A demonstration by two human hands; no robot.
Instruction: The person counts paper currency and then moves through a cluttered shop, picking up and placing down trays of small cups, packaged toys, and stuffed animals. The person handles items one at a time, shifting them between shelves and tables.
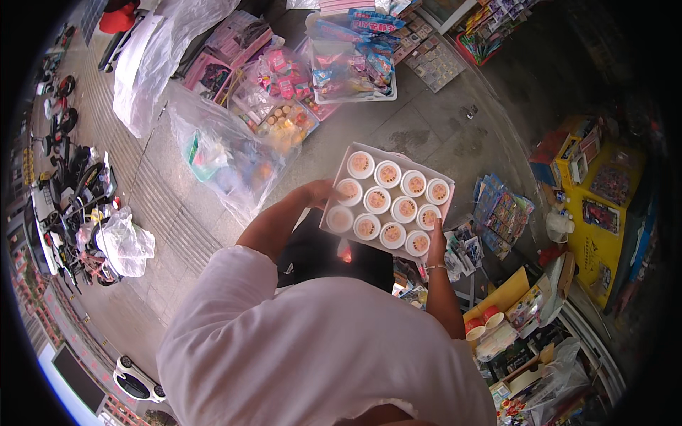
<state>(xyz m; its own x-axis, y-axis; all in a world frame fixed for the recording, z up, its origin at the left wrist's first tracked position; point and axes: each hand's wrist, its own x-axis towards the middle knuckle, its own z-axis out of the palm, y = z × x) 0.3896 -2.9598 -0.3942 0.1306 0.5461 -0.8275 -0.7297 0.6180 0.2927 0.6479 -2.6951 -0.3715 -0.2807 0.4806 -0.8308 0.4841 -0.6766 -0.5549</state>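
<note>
In front of my body is a shallow cardboard box with its top open. Several round tubs with white lids fill it in rows, each lid bearing a printed orange label. My left hand grips the box's left side, its fingers partly hidden by the box. On the right side, my right hand holds the box near its lower corner, a bracelet at the wrist. Below the box, my dark trousers show.
A white plastic bin of packaged goods stands ahead, beside clear plastic bags of items. Card packs hang at the right, near a yellow display stand. Red paper cups are at lower right. Parked motorbikes line the left.
</note>
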